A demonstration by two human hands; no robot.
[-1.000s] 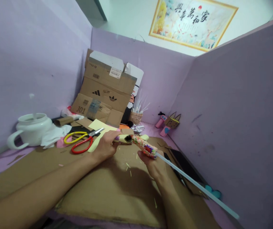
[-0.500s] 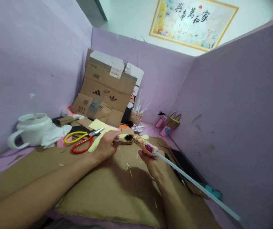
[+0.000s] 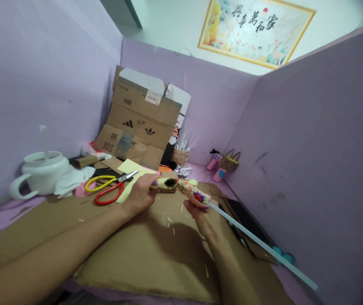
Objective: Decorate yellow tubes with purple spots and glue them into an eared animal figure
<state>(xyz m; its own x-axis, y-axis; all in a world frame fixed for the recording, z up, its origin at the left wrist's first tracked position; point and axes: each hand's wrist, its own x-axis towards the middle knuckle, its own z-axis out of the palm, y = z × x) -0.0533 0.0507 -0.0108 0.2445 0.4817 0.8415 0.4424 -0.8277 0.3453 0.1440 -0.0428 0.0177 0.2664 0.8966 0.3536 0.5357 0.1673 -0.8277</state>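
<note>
A pale yellow paper-covered tube (image 3: 162, 183) with a dark open end is held by my left hand (image 3: 142, 195), its fingers closed round it. My right hand (image 3: 208, 218) grips a glue gun (image 3: 194, 195) with a colourful patterned cover; a long translucent glue stick (image 3: 264, 242) runs from its rear toward the lower right. The front of the gun meets or nearly meets the open end of the tube; exact contact is hard to tell. Scissors (image 3: 109, 195) with one yellow and one red handle lie open left of my left hand, against yellow paper (image 3: 127, 186).
A cardboard sheet (image 3: 137, 258) covers the table. At left stands a white pot (image 3: 46, 173) beside crumpled tissue (image 3: 75, 180). Flattened cardboard (image 3: 139, 123) leans at the back, near a basket of sticks (image 3: 181, 156). Pink figures (image 3: 221, 173) and black pieces (image 3: 248, 220) are at right.
</note>
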